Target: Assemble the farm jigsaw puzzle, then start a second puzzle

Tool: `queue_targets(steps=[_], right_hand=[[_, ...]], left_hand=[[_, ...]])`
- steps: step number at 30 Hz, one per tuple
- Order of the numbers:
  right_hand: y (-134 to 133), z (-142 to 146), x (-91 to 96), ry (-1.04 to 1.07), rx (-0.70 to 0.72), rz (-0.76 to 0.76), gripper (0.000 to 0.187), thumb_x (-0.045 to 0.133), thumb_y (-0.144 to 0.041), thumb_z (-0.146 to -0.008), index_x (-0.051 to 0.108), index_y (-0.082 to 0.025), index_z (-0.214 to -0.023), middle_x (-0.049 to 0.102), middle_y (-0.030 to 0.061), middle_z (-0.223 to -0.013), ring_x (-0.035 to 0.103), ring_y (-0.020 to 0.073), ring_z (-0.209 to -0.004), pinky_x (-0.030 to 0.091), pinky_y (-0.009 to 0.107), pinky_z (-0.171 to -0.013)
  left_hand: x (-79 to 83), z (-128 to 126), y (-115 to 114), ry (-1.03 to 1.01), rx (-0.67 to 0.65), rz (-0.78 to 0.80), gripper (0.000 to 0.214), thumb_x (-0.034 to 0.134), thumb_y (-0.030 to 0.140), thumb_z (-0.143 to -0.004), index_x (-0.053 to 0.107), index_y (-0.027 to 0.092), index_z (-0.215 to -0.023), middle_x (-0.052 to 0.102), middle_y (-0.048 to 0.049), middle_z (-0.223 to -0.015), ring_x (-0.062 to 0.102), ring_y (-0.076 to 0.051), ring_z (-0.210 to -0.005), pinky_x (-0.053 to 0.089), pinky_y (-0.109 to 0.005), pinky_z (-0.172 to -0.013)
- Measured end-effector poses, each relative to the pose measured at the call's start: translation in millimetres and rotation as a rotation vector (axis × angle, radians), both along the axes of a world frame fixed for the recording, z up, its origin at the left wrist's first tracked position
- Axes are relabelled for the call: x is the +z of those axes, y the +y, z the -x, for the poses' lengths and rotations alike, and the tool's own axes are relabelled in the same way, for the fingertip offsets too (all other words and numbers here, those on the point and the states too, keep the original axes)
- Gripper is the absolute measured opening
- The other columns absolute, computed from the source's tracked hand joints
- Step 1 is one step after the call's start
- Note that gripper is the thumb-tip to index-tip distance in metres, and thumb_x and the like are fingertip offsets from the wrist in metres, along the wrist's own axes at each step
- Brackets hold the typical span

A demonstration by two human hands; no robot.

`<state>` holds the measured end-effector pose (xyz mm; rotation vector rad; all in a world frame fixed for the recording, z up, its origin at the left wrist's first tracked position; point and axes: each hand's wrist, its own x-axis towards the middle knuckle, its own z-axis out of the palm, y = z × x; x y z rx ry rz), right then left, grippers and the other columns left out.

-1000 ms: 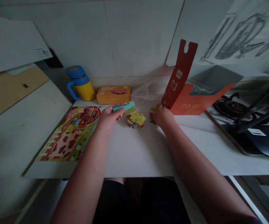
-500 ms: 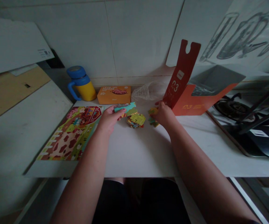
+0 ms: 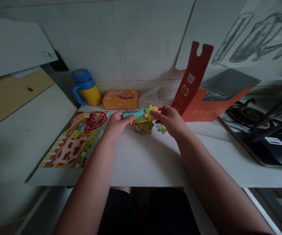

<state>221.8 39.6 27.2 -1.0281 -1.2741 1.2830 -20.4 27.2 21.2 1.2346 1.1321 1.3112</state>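
Observation:
My left hand (image 3: 119, 124) pinches turquoise-and-green puzzle pieces (image 3: 136, 114) by their left end, above the counter. Between the thumb and fingers of my right hand (image 3: 170, 117) is a yellow puzzle piece (image 3: 151, 112). Its left edge meets or overlaps the right end of the turquoise ones; I cannot tell whether they interlock. Below them a pile of puzzle pieces (image 3: 143, 129) sits on the counter, partly hidden. A green and blue puzzle piece (image 3: 161, 128) lies under my right hand. At the left is the farm puzzle picture (image 3: 73, 140), with a barn and a spotted cow pattern.
Behind my hands stand an orange puzzle box (image 3: 120, 99), a crumpled clear plastic bag (image 3: 152, 95) and a blue-yellow flask (image 3: 87, 88). An opened orange-red box (image 3: 204, 107) with a raised flap stands right, beside a black gas stove (image 3: 260, 130). The white counter (image 3: 146, 163) extends in front.
My right hand has lifted the yellow piece off the counter and brought it left against the turquoise pieces. My left hand has shifted slightly right.

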Motion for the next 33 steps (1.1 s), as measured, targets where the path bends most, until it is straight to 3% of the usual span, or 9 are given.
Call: queue_targets(steps=[12,25,33], right_hand=[[2.5,-2.0,-2.6,0.000,-0.046,0.039,0.045,0.092,-0.049,-0.072,0.062,-0.023,-0.094,0.075,0.0013,-0.089,0.070,0.0136,-0.073,0.057,0.023,-0.059],[-0.1,-0.8,-0.4,-0.027,-0.014,0.080,0.043,0.089,-0.046,-0.074,0.060,-0.023,-0.096,0.075,0.0024,-0.093,0.071,0.0139,-0.076,0.055,0.023,-0.060],[5.9,-9.9,1.0,0.000,-0.121,0.026,0.048,0.087,-0.053,-0.072,0.055,-0.026,-0.095,0.071,-0.0017,-0.089,0.068,0.0123,-0.072,0.050,0.020,-0.056]], left_hand=[[1.9,-2.0,-1.7,0.010,-0.023,-0.022,0.039,0.095,0.041,-0.071,0.070,0.018,-0.091,0.069,0.0004,-0.078,0.056,-0.013,-0.068,0.042,-0.027,-0.065],[3.3,-4.1,-2.2,0.007,-0.025,-0.033,0.042,0.096,0.040,-0.071,0.073,0.018,-0.099,0.075,-0.0030,-0.086,0.063,-0.015,-0.073,0.047,-0.028,-0.068],[-1.2,-0.9,0.2,0.022,0.007,-0.021,0.044,0.096,0.042,-0.071,0.073,0.018,-0.101,0.075,-0.0025,-0.084,0.062,-0.015,-0.070,0.046,-0.027,-0.066]])
